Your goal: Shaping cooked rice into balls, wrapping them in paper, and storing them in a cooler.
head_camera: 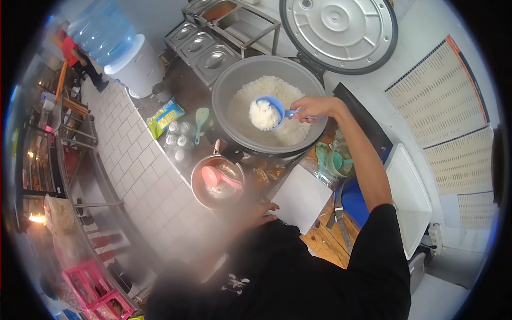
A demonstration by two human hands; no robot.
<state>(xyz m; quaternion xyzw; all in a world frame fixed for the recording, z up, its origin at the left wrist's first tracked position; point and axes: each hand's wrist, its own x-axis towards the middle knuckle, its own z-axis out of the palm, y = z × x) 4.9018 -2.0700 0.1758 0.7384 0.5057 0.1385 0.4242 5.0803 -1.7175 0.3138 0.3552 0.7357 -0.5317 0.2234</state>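
Observation:
My right hand [307, 109] grips the handle of a blue plastic scoop [276, 105], whose bowl is heaped with white cooked rice [264, 115]. The scoop is above the rice in a large round rice cooker pot [228, 88]. Low in the middle of the view my left hand [264, 212] has its fingers apart, beside a sheet of white paper [303, 196]; whether it touches the paper I cannot tell. A metal pan [196, 180] with a pink ladle [211, 176] stands near the cooker's front left.
The cooker's lid [338, 20] stands raised behind. Lidded steel food pans [214, 60], a green rice paddle [202, 116] and wrapped cans [178, 140] lie left of the cooker. Right of it is a green tub [338, 164]. A person in red [72, 52] stands far left.

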